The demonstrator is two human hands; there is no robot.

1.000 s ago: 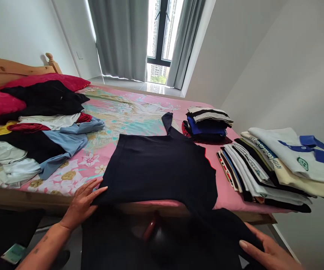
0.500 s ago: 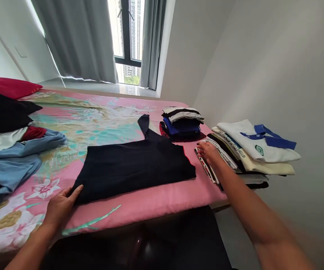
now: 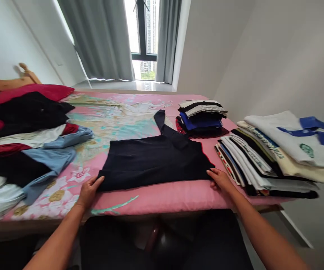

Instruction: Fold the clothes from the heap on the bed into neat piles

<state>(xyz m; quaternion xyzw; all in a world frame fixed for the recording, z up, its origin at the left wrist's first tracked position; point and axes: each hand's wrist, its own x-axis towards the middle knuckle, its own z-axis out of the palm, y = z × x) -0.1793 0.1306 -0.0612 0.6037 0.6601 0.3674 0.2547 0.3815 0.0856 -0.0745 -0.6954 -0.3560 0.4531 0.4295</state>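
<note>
A dark navy long-sleeved top [image 3: 150,159] lies partly folded at the bed's near edge. One sleeve sticks up toward the far side, and a thin red trim runs along its right end. My left hand [image 3: 90,189] pinches the near left corner between thumb and fingers. At the near right corner, my right hand [image 3: 220,180] grips the cloth the same way, its lower fingers curled beneath. The fabric between both hands lies fairly flat on the pink floral bedsheet [image 3: 156,197].
Folded clothes [image 3: 252,161] are stacked at the right, topped by a white shirt [image 3: 288,138] with a blue collar. A smaller folded stack [image 3: 202,116] stands behind the top. Loose clothes [image 3: 35,138] are heaped at the left. Below the bed edge is a dark seat or lap area.
My right hand has come from beside the right-hand stack to the top's near right corner and closed on it. The left hand keeps its corner. The view has swung left.
</note>
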